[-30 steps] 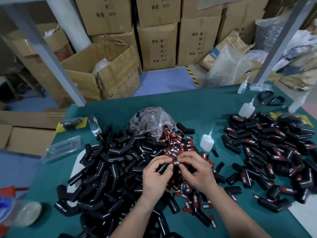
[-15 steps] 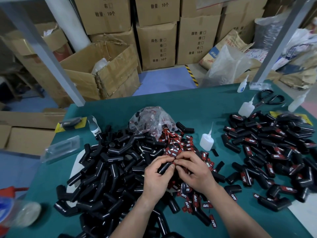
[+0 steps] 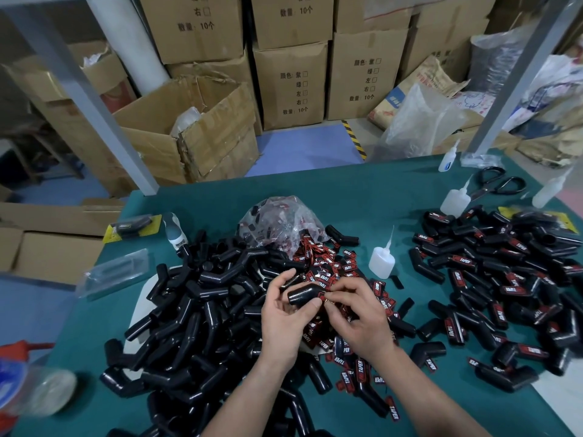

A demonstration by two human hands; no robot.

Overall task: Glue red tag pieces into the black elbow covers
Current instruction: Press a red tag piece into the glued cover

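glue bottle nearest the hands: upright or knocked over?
Upright. The glue bottle stands on its base on the green table, nozzle pointing up.

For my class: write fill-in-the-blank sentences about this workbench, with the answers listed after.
The left hand holds a black elbow cover while the right hand pinches a ___ tag.
The heap of tagged covers lies on the person's ___ side.
The glue bottle nearest the hands stands ___.
The scissors have ___ handles.
Missing words: red, right, upright, black.
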